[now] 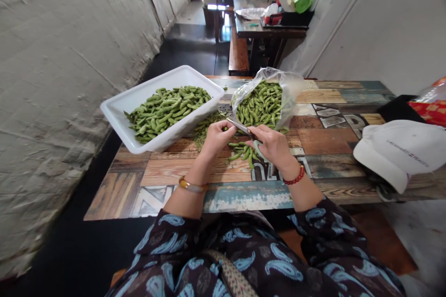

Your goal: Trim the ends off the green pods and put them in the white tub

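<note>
Scissors (240, 126) with a pale green handle are gripped in my right hand (273, 145), their blades reaching toward my left fingertips. My left hand (219, 136) is pinched around a green edamame pod, mostly hidden by the fingers. A few loose pods (245, 152) lie on the table between and below my hands. Small green trimmings (202, 134) are heaped beside my left hand. Behind my right hand, a clear plastic bag (291, 97) lies open with many pods (261, 102) in it. To the left, a white plastic tub (139, 102) holds a pile of pods (167, 111).
The patchwork wood-print table (174, 169) carries a white cap (400, 148) and a red package (430, 106) at the right. A rough white wall (69, 55) runs along the left. Farther back stand a bench (239, 53) and another table (258, 28) with a black tray (296, 19).
</note>
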`<state>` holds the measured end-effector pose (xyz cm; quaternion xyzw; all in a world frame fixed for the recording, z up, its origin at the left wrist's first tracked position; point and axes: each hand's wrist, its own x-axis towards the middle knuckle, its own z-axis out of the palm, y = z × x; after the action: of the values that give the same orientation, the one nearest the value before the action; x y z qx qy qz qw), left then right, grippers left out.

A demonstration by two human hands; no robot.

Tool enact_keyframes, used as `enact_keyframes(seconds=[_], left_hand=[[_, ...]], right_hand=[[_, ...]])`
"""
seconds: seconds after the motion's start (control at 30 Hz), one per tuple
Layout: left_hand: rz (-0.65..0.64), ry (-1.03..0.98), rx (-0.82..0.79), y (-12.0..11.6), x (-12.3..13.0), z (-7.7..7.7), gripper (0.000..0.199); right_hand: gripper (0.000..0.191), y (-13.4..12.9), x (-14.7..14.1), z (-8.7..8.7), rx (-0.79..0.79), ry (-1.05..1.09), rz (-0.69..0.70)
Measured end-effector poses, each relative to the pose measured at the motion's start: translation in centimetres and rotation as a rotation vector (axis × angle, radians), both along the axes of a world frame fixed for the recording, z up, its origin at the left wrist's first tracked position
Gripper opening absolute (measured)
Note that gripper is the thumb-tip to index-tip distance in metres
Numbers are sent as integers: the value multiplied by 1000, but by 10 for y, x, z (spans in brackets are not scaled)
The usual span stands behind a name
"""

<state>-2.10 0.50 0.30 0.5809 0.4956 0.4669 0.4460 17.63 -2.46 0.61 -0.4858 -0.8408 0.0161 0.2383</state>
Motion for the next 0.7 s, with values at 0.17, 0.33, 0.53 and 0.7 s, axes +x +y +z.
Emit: enact_keyframes(seconds=[0.17,0.33,0.53,0.7], left_hand=[[65,-43,-35,2,0,-1,20],[-43,-449,-258,0,0,5,29],[-102,-680,-266,-2,-1,11,35],[-121,-743,-263,-5,2,13,37]], right_hand=[[34,7,4,-9,-25,146,-16],[38,15,8,-19,39,332,-48],[42,13,2,-19,1,417,-22],[45,7,-5,-13,-39,449,18]])
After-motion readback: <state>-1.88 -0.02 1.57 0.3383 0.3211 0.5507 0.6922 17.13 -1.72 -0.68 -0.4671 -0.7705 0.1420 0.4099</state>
